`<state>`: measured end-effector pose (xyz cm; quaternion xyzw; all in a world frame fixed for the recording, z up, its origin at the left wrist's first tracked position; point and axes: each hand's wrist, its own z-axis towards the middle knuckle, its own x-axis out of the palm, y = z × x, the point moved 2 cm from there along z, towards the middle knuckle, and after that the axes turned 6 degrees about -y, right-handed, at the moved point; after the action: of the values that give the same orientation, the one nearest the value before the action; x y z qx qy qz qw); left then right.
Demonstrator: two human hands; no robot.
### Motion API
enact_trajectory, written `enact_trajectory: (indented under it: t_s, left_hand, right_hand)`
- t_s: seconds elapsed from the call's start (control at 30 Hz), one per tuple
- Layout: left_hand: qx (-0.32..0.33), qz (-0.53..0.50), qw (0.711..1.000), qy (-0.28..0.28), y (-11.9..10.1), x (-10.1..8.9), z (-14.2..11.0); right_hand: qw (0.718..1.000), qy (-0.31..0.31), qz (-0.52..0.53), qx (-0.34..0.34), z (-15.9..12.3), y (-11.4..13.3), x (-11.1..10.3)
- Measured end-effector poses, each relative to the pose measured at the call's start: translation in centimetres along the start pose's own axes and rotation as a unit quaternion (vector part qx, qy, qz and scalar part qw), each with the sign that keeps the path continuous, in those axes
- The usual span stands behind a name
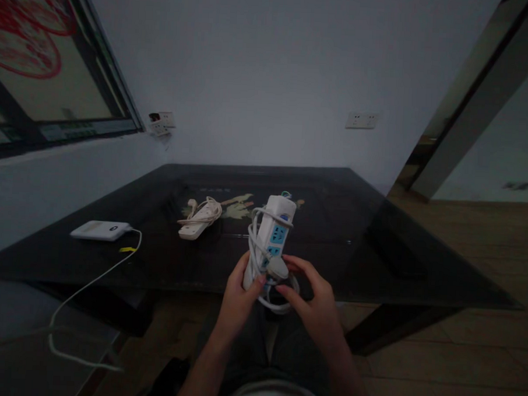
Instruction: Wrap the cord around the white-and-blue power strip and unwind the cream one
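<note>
A white power strip (269, 228) with blue socket faces is held up in front of me, tilted, above the table's near edge. Its white cord (254, 244) winds around the strip and hangs in a loop below. My left hand (241, 287) grips the lower left side of the strip, thumb across its front. The fingers of my right hand (307, 284) close around the plug (277, 267) and cord at the lower right; exactly where the fingertips press is partly hidden. A second power strip (200, 220), wrapped in its own cord, lies on the table to the left.
The dark glossy table (315, 223) has a pointed right corner. A white power bank (100, 230) lies at left, its cable (85, 286) trailing off the edge. A dark flat object (395, 253) rests at right. Wall sockets (362, 120) and a plugged-in adapter (160, 125) are behind.
</note>
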<state>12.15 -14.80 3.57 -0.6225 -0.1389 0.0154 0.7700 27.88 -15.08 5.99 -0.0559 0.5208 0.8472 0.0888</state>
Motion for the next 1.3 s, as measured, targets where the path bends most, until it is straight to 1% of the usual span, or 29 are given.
enact_trajectory:
  t_s: [0.07,0.13,0.23,0.3,0.37,0.47,0.57,0.63,0.7,0.87,0.97,1.03,1.1,1.2,1.3]
  left_hand:
    - [0.031,0.061,0.998,0.012,-0.3,0.2,-0.2]
    - [0.051,0.097,0.994,0.016,-0.6,0.3,-0.3]
    - [0.085,0.139,0.987,0.004,-0.9,0.2,0.0]
    - [0.118,0.182,0.976,-0.013,-1.2,-0.2,0.6]
    - [0.167,0.236,0.957,-0.029,-1.6,-1.0,1.5]
    - [0.233,0.334,0.912,-0.035,-2.3,-2.3,2.9]
    - [0.251,0.435,0.864,-0.012,-2.3,-3.5,4.0]
    - [0.242,0.492,0.836,0.009,-1.7,-3.9,4.2]
    - [0.233,0.533,0.813,0.032,-1.0,-3.8,4.0]
    - [0.239,0.584,0.767,0.117,0.7,-1.5,3.0]
    - [0.250,0.603,0.743,0.147,1.4,-0.4,2.7]
    - [0.256,0.610,0.735,0.149,1.8,-0.2,2.5]
    - [0.261,0.612,0.733,0.145,2.1,-0.3,2.4]
    - [0.269,0.610,0.732,0.142,2.6,-0.5,2.1]
    - [0.271,0.609,0.732,0.141,2.9,-0.7,1.8]
  right_hand:
    - [1.000,-0.002,0.008,0.015,-0.1,-0.1,0.5]
    - [1.000,-0.009,0.014,0.024,-0.1,-0.4,0.8]
    - [0.999,-0.011,0.039,0.031,0.3,-0.8,1.4]
    - [0.997,-0.003,0.072,0.037,1.0,-1.4,2.2]
    - [0.992,0.011,0.121,0.043,1.9,-2.1,3.4]
    - [0.975,0.027,0.210,0.064,3.3,-3.4,5.4]
    - [0.961,0.014,0.258,0.101,3.8,-4.6,6.2]
    - [0.958,-0.003,0.258,0.122,3.5,-5.3,5.6]
    - [0.962,-0.023,0.237,0.130,2.9,-5.9,4.2]
    - [0.976,-0.097,0.153,0.123,1.5,-6.8,-0.6]
    - [0.977,-0.116,0.122,0.128,1.2,-7.2,-2.6]
    - [0.977,-0.126,0.109,0.131,1.0,-7.5,-3.3]
    - [0.976,-0.138,0.100,0.136,0.9,-7.7,-3.6]
    - [0.974,-0.154,0.089,0.142,0.7,-7.9,-3.7]
    - [0.974,-0.168,0.076,0.133,0.6,-8.0,-3.7]
